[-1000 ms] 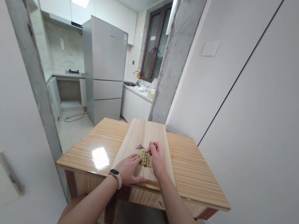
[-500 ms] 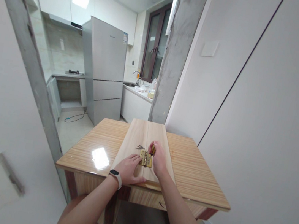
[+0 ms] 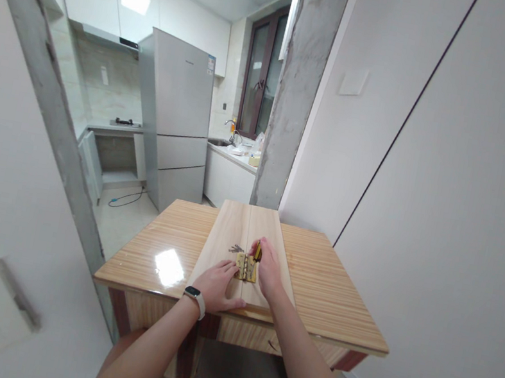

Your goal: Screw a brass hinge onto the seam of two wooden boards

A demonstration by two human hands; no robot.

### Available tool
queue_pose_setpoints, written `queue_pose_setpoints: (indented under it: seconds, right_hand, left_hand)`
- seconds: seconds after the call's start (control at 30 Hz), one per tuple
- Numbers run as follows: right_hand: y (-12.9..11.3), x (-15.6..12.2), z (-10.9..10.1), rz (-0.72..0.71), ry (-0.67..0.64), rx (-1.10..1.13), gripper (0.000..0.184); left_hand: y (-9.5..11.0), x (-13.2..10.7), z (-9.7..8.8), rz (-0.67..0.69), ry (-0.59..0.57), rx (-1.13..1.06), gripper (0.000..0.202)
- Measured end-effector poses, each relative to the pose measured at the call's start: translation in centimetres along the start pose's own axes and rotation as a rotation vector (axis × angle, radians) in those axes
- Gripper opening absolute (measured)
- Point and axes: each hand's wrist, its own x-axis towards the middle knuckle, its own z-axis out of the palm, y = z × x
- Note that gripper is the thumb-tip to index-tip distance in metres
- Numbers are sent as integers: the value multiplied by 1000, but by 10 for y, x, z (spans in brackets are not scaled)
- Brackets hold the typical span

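Observation:
A brass hinge lies unfolded across the seam between two pale wooden boards. My left hand rests on the left board, its fingertips on the hinge's left leaf and its thumb stretched along the near edge; it grips nothing. Closed in my right hand is a screwdriver with a yellow and black handle, held over the hinge's right leaf. Its tip is too small to make out. Several dark screws lie loose just beyond the hinge.
Beneath the boards stands a glossy wood-grain table with a drawer at its front. A grey refrigerator and a sink are in the kitchen behind. White panels rise on both sides.
The screwdriver's handle has turned slightly in my right hand, and the fingers have shifted a little. My left hand, the hinge and the boards stay put.

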Motion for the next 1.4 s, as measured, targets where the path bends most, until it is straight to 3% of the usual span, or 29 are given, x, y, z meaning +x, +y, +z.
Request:
queue_pose_setpoints:
  seconds: [0.17, 0.4, 0.83, 1.1, 1.4]
  right_hand:
    - [3, 3, -1, -8, -10, -21, 51]
    - [-3, -3, 1, 24, -27, 55, 37]
    - [2, 6, -3, -24, -5, -4, 53]
    - [0, -1, 2, 18, -7, 43, 40]
    - [-2, 1, -1, -30, 29, -15, 51]
  left_hand:
    - [-1, 0, 1, 1, -4, 4, 89]
    - [-1, 0, 3, 3, 1, 10, 89]
    - [-4, -1, 5, -2, -6, -1, 90]
    - [-3, 0, 4, 4, -4, 6, 91]
    - [-2, 0, 2, 0, 1, -11, 89]
